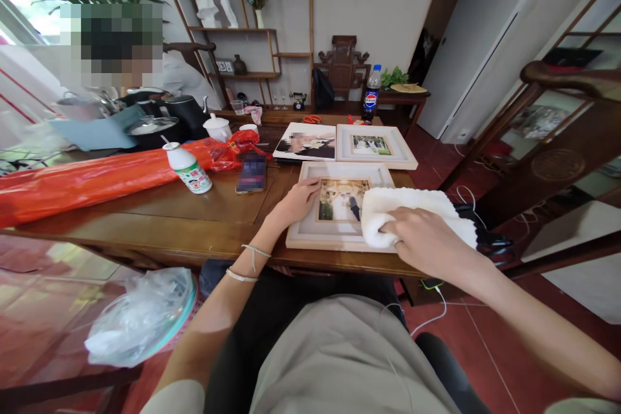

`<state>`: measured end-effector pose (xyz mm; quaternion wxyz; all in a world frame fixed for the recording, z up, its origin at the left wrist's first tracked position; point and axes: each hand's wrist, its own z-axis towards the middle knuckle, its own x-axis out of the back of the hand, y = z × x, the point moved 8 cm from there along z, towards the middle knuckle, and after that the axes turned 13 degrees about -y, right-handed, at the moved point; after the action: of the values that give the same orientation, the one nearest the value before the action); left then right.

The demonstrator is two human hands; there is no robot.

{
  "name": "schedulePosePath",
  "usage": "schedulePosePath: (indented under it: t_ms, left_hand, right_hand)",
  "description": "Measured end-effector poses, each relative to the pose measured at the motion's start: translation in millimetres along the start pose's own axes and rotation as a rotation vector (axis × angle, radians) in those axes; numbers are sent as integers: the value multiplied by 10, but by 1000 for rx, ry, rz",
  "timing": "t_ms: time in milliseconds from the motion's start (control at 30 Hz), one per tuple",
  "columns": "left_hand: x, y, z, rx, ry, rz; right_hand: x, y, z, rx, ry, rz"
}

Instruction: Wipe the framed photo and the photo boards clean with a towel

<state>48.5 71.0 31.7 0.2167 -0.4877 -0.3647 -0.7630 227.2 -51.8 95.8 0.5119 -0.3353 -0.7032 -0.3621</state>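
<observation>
A white picture frame [303, 233] lies face up at the table's near edge, with a wedding photo [339, 200] in its middle. My left hand [301, 199] rests on its left side, fingers stretched out flat toward the photo. Bunched in my right hand [420, 236] is a white cloth [412, 200], pressed on the right part of the frame; my fingertips are partly hidden in its folds. Behind lie a second white frame [407, 156] with a photo and, to its left, a photo panel [308, 142].
Left on the wooden table [145, 217] are a phone [251, 174], a white bottle with a straw [189, 169] and a long red plastic-wrapped bundle [107, 168]. A cola bottle [371, 96] and orange scissors [312, 119] are farther back. Another person sits at the far left.
</observation>
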Motion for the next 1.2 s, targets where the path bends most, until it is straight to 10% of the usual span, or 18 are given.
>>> schedulePosePath:
  t_ms: [467, 867, 1200]
  left_hand:
    - [1, -19, -7, -10, -1, -6]
    - [24, 26, -3, -13, -2, -19]
    - [19, 13, -5, -22, -22, -17]
  right_hand:
    - [-46, 677, 1059, -19, 261, -16]
    - [16, -316, -34, 263, 21, 244]
    - [-49, 447, 397, 43, 195, 35]
